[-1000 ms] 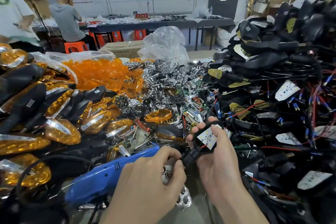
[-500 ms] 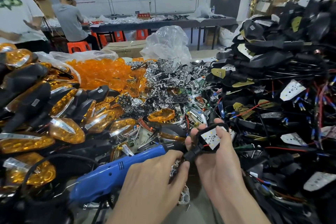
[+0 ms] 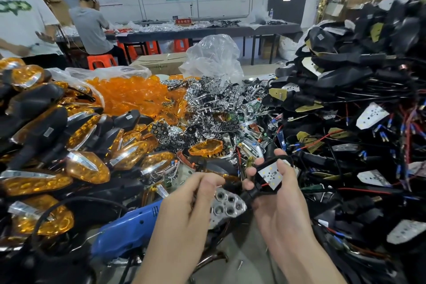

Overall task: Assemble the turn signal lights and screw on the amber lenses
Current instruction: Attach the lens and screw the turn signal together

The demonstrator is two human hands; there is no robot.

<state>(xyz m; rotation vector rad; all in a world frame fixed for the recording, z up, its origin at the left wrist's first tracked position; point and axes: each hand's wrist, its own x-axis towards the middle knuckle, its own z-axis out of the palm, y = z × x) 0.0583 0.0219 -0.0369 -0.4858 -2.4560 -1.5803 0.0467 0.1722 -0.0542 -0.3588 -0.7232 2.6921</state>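
Head view: right hand [image 3: 280,203] curls round the black housing [image 3: 268,188], board up; left hand [image 3: 184,210] grips the chrome reflector [image 3: 227,206], apparently for seating.

amber lenses [image 3: 129,97] glow orange, chrome reflectors [image 3: 214,101] silver, housings [image 3: 345,76] black, screwdriver [image 3: 129,228] blue, stools [image 3: 101,61] bright orange, wires [image 3: 322,138] red.

The left hand [image 3: 191,203] draws back from the black housing [image 3: 265,182] at lower centre, baring the chrome reflector [image 3: 227,206] it holds.
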